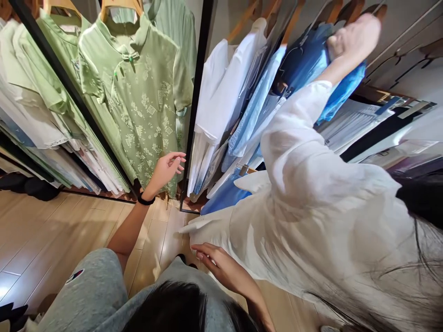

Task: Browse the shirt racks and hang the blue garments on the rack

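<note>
My left hand (168,168), with a black band at the wrist, is raised in front of the lower part of a green patterned dress (145,101). Its fingers are loosely bent and apart, with nothing in them; whether it touches the cloth I cannot tell. Low in front of my body is my right hand (218,263), also holding nothing, its fingers loosely stretched beside the hem of a co-worker's white shirt (297,221). The dress hangs from a wooden hanger (121,5) and has a knotted fastening at the collar.
At right, the co-worker's hand (356,37) reaches up to the hangers above blue garments (308,55). White shirts (224,92) hang beyond a black rack post (199,92). More clothes fill the left rack. Black shoes (41,189) stand on the wooden floor (93,221).
</note>
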A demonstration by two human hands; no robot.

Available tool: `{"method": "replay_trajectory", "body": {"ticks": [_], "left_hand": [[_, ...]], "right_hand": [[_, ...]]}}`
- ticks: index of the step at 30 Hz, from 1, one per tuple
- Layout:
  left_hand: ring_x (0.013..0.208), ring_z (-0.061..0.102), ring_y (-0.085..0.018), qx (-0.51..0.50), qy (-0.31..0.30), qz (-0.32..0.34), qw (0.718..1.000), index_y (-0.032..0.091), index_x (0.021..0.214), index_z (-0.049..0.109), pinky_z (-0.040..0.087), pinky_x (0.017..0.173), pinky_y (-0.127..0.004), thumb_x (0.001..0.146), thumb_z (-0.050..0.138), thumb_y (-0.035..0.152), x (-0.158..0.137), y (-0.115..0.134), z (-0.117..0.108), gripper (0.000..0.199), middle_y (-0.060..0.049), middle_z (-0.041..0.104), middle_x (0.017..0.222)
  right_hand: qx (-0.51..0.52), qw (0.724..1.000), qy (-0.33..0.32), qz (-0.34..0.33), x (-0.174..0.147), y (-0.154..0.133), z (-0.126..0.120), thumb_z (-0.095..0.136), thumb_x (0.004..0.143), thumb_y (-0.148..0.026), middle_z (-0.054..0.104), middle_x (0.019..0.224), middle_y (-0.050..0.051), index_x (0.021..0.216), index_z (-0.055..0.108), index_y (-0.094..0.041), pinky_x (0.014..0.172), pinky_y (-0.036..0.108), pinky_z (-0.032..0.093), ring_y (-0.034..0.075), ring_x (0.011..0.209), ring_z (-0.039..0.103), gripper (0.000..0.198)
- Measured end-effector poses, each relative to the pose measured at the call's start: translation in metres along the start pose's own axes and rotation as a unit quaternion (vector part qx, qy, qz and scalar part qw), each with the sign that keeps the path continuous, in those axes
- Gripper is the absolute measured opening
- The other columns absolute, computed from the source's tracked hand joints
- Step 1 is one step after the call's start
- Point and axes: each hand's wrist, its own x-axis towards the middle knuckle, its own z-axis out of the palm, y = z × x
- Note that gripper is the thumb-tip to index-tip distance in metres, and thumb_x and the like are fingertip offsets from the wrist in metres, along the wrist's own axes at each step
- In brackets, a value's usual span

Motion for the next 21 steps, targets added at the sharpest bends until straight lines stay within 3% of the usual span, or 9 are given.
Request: {"method": "replay_trajectory", "body": {"ticks": [7, 21], "left_hand": [[0.076, 0.066, -0.012, 0.026, -0.027, 0.011, 0.999, 0.014, 0.114, 0.066, 0.058, 0.065, -0.022, 0.097, 0.053, 0.042, 0.003, 0.008, 0.005, 0.036, -0.009, 0.068, 0.103], [0.071, 0.065, -0.012, -0.004, -0.056, 0.009, 0.998, 0.013, 0.111, 0.065, 0.057, 0.061, -0.023, 0.089, 0.059, 0.049, 0.019, 0.015, 0.041, 0.043, -0.01, 0.068, 0.1]], "right_hand": [[0.006, 0.999, 0.022, 0.034, -0.003, -0.003, -0.001, 0.039, 0.104, -0.038, 0.064, 0.122, 0.01, 0.132, 0.065, -0.015, 0.1, 0.029, 0.042, 0.022, 0.111, 0.06, 0.044], [0.008, 0.998, 0.064, 0.023, -0.012, 0.007, -0.004, 0.04, 0.101, -0.036, 0.063, 0.126, 0.011, 0.131, 0.067, -0.016, 0.103, 0.031, 0.042, 0.025, 0.12, 0.057, 0.044]]}}
